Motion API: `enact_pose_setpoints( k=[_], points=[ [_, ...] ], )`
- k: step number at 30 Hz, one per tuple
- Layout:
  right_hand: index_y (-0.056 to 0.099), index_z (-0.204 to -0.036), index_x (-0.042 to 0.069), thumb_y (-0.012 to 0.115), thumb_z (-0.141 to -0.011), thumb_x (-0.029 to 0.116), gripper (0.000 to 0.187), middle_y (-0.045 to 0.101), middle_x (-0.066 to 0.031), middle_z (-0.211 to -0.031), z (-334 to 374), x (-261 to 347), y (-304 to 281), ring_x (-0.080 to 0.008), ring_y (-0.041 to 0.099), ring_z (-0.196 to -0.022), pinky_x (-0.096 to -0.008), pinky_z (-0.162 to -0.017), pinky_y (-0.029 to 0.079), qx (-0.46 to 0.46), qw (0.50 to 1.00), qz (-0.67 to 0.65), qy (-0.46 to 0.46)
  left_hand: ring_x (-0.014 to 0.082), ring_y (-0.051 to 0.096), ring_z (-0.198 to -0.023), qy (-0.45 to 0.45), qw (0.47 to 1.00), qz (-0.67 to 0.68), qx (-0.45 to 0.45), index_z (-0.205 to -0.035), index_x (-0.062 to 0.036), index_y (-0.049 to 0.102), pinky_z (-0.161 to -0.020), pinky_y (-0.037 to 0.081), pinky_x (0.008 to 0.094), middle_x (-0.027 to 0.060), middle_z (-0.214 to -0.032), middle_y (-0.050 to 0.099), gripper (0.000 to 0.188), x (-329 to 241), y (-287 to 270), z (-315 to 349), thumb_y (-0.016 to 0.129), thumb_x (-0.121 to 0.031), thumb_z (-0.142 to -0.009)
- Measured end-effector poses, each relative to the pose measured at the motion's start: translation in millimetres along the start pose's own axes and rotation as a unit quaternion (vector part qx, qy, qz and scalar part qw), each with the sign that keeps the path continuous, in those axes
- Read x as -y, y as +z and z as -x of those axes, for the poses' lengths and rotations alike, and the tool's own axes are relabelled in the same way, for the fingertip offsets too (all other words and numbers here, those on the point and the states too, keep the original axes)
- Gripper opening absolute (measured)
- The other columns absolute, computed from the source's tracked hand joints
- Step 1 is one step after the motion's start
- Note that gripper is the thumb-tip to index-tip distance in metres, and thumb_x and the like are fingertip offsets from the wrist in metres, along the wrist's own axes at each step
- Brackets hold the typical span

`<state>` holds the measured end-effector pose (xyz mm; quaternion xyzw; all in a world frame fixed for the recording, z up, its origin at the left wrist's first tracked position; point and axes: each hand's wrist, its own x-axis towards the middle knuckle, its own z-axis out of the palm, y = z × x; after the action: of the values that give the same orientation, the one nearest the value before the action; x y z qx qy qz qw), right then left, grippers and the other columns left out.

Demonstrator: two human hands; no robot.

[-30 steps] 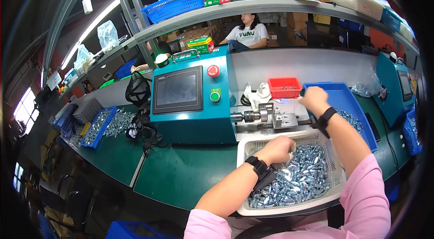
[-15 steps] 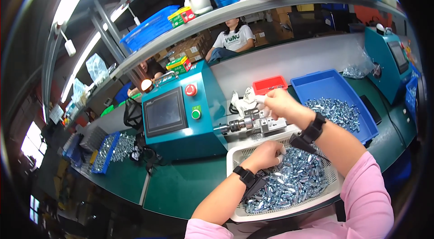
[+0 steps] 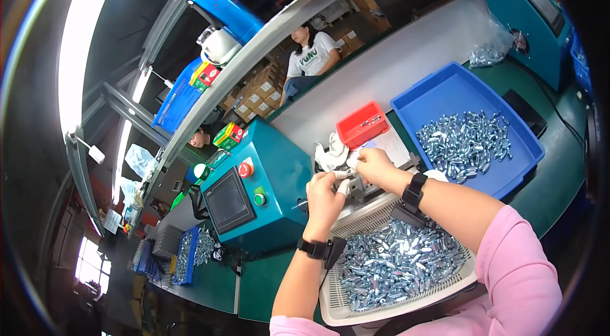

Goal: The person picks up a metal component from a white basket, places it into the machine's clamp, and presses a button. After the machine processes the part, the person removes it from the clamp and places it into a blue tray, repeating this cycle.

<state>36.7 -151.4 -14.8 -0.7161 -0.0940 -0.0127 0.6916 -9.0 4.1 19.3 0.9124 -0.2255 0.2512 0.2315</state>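
Both hands meet at the small metal clamping fixture (image 3: 359,190) beside the teal machine (image 3: 273,168). My left hand (image 3: 325,201) has its fingers pinched together, with white coverings on the fingertips. What sits between them is too small to make out. My right hand (image 3: 379,169) is closed at the top of the fixture, its fingertips close to the left ones; anything it grips is hidden. Below both wrists lies a cream plastic basket (image 3: 337,318) full of shiny metal fittings (image 3: 400,266). The machine's spindle is largely covered by my left hand.
Behind the fixture are a red bin (image 3: 363,125) and a white cloth (image 3: 332,155). A blue tray (image 3: 438,91) with more metal fittings stands to the right. A second teal machine (image 3: 530,25) is farther right. An overhead shelf (image 3: 305,9) crosses above; a person (image 3: 311,60) sits beyond the partition.
My left hand has risen out of the basket of fittings to the fixture. My right hand has lowered slightly and come close to it. The head view has tilted.
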Motion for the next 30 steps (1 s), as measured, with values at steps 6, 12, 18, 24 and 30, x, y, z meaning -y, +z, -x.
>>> enact_pose_setpoints(
  k=[6,12,18,24,30],
  points=[
    [0.064,-0.081,0.001,0.055,-0.072,0.019,0.021,0.064,-0.0188,-0.075,-4.4,-0.9,1.0,-0.0320,0.064,-0.073,-0.0403,-0.066,0.050,-0.044,0.989,0.141,-0.014,0.0239,0.054,-0.087,-0.014,0.992,-0.114,0.055,-0.083,-0.0120,0.069,-0.082,0.032,0.0369,0.0071,-0.080,0.062,0.012,11.7,10.4,0.0,0.068,-0.015,-0.072],
    [0.064,-0.081,0.001,0.056,-0.072,0.018,0.021,0.064,-0.0182,-0.075,-6.5,-4.2,-1.0,-0.0319,0.062,-0.071,-0.0397,-0.067,0.049,-0.028,0.991,0.129,-0.019,0.0230,0.054,-0.088,-0.057,0.980,-0.112,0.155,-0.083,-0.0101,0.067,-0.084,0.030,0.0378,0.0074,-0.082,0.062,0.012,22.2,5.6,-26.2,0.068,-0.016,-0.073],
    [0.065,-0.078,0.001,0.056,-0.070,0.020,0.022,0.064,-0.0199,-0.080,-5.4,8.4,-10.1,-0.0335,0.063,-0.081,-0.0416,-0.073,0.049,0.001,0.985,0.174,0.002,0.0235,0.057,-0.081,0.066,0.974,-0.212,0.039,-0.083,-0.0073,0.067,-0.078,0.039,0.0379,0.0082,-0.077,0.063,0.014,1.8,7.2,-14.0,0.068,-0.018,-0.074],
    [0.066,-0.075,0.000,0.057,-0.070,0.021,0.023,0.064,-0.0190,-0.074,7.6,11.8,-4.5,-0.0327,0.063,-0.074,-0.0414,-0.072,0.050,0.031,0.955,0.293,0.005,0.0309,0.062,-0.066,-0.103,0.939,-0.095,0.314,-0.084,-0.0043,0.068,-0.060,0.048,0.0375,0.0148,-0.072,0.064,0.023,-53.5,-7.8,39.3,0.070,-0.023,-0.071],
    [0.064,-0.077,-0.005,0.056,-0.069,0.017,0.024,0.063,-0.0228,-0.074,28.6,26.1,13.7,-0.0337,0.064,-0.071,-0.0411,-0.068,0.051,0.073,0.964,0.254,0.032,0.0318,0.062,-0.071,-0.061,0.920,-0.193,0.335,-0.079,-0.0037,0.065,-0.062,0.049,0.0401,0.0155,-0.071,0.063,0.021,-41.0,18.2,69.9,0.069,-0.022,-0.069]
  ],
)
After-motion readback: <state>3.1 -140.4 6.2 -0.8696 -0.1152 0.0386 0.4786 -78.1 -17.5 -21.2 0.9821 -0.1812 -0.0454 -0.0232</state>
